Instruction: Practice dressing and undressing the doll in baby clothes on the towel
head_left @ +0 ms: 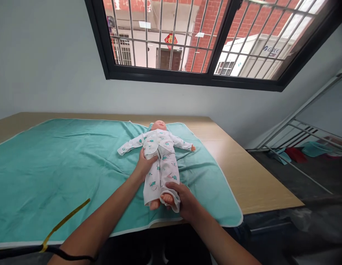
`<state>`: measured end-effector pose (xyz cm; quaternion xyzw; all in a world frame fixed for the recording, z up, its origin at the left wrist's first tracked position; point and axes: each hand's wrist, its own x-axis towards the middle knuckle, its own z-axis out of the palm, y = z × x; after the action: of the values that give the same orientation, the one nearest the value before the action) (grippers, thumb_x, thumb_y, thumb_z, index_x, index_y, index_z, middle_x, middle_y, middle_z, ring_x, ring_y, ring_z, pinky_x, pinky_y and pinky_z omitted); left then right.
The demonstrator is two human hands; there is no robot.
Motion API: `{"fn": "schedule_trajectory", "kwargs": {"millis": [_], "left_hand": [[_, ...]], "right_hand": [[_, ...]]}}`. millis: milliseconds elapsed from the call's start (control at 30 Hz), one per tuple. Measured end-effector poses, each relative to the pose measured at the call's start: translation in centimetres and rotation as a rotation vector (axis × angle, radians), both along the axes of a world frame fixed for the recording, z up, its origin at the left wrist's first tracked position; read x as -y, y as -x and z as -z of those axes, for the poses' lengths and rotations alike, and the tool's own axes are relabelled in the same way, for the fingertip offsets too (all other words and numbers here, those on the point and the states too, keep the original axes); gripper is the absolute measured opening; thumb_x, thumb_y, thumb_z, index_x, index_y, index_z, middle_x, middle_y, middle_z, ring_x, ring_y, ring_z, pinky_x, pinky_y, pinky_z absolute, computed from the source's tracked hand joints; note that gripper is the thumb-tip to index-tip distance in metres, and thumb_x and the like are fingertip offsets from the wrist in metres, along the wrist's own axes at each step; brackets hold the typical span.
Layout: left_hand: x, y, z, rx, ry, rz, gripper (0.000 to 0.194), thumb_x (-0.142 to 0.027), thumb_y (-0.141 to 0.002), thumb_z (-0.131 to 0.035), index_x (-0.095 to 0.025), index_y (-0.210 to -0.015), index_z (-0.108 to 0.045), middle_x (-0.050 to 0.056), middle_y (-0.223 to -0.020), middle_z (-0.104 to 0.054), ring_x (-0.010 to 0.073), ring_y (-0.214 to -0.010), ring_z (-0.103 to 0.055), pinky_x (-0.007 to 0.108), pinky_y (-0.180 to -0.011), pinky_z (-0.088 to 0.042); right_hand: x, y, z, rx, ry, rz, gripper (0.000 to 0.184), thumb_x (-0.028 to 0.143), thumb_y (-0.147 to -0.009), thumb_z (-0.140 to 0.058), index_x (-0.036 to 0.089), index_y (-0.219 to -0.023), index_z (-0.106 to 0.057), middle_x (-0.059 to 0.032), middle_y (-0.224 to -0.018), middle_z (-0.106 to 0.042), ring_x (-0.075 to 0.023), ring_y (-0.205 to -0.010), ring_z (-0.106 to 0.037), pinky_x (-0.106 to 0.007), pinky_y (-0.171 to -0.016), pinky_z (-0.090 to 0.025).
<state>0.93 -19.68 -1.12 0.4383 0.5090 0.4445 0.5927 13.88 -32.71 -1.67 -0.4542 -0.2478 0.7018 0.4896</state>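
Observation:
A baby doll (160, 125) lies on its back on a teal blanket (85, 158), its head toward the window and its feet toward me. It wears a white patterned jacket (153, 141) and matching trousers (168, 167). My left hand (145, 162) is closed around the side of the doll's hip, thumb across the upper trouser leg. At the lower end, my right hand (184, 198) grips the trouser leg by the cuff, beside the doll's foot (167, 198). Part of my right fingers is hidden under that leg. Both of the doll's arms are spread outward.
The blanket covers much of a wooden table (237, 169). Behind it is a wall with a barred window (165, 75). A black cable (21, 253) with a yellow tie crosses the lower left. A metal bed frame (306, 129) stands at the right.

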Motion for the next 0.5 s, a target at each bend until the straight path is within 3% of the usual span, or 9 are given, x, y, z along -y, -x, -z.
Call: {"fn": "schedule_trajectory", "kwargs": {"millis": [67,167,267,367,433,500], "left_hand": [[2.5,0.7,0.2,0.072,0.059,0.062,0.103,-0.029,-0.074,-0.076,-0.025,-0.155,-0.013,0.017,-0.14,-0.055,0.028,-0.11,-0.065,0.038,-0.083,-0.058],[6.1,1.8,1.1,0.204,0.075,0.208,0.091,-0.03,-0.073,-0.076,-0.023,-0.15,-0.029,0.015,-0.129,-0.063,0.0281,-0.105,-0.067,0.038,-0.085,-0.058],[7.8,1.9,2.1,0.172,0.034,0.157,0.087,-0.024,-0.07,-0.072,-0.019,-0.148,-0.033,0.013,-0.117,-0.068,0.0265,-0.097,-0.069,0.037,-0.081,-0.058],[7.9,1.6,2.4,0.012,-0.037,0.072,0.101,-0.017,-0.065,-0.068,-0.021,-0.154,-0.02,0.013,-0.115,-0.068,0.0229,-0.079,-0.069,0.032,-0.066,-0.056],[8.1,1.6,2.6,-0.108,-0.044,0.113,0.108,-0.019,-0.067,-0.067,-0.024,-0.157,-0.008,0.014,-0.117,-0.067,0.0205,-0.064,-0.066,0.032,-0.059,-0.054],[8.4,2.3,3.0,-0.238,-0.061,0.152,0.112,-0.022,-0.068,-0.068,-0.024,-0.158,-0.001,0.016,-0.12,-0.065,0.0218,-0.063,-0.066,0.035,-0.061,-0.055]], "right_hand": [[-0.1,0.3,0.2,0.003,0.018,0.071,0.029,0.036,-0.073,-0.071,0.015,-0.092,-0.063,-0.0006,-0.064,-0.062,-0.0125,-0.047,-0.053,-0.022,-0.039,-0.043],[-0.6,0.4,0.9,-0.061,-0.043,0.127,0.032,0.034,-0.073,-0.074,0.015,-0.096,-0.064,-0.0023,-0.075,-0.066,-0.0127,-0.059,-0.06,-0.023,-0.053,-0.051],[-1.0,0.6,1.9,-0.055,-0.046,0.134,0.035,0.027,-0.069,-0.072,0.015,-0.101,-0.062,-0.0022,-0.078,-0.066,-0.0134,-0.061,-0.06,-0.025,-0.058,-0.052],[-1.1,0.9,3.0,0.16,-0.081,0.185,0.052,0.017,-0.063,-0.065,0.018,-0.114,-0.056,-0.0025,-0.084,-0.067,-0.0175,-0.064,-0.062,-0.03,-0.061,-0.054],[-1.0,0.9,3.7,0.38,-0.202,0.224,0.065,0.013,-0.061,-0.062,0.022,-0.124,-0.05,-0.0057,-0.103,-0.067,-0.0224,-0.085,-0.066,-0.036,-0.078,-0.056],[-0.6,0.5,4.2,0.579,-0.327,0.192,0.071,0.012,-0.062,-0.061,0.023,-0.13,-0.045,-0.0083,-0.122,-0.062,-0.0251,-0.108,-0.062,-0.04,-0.097,-0.05]]}}
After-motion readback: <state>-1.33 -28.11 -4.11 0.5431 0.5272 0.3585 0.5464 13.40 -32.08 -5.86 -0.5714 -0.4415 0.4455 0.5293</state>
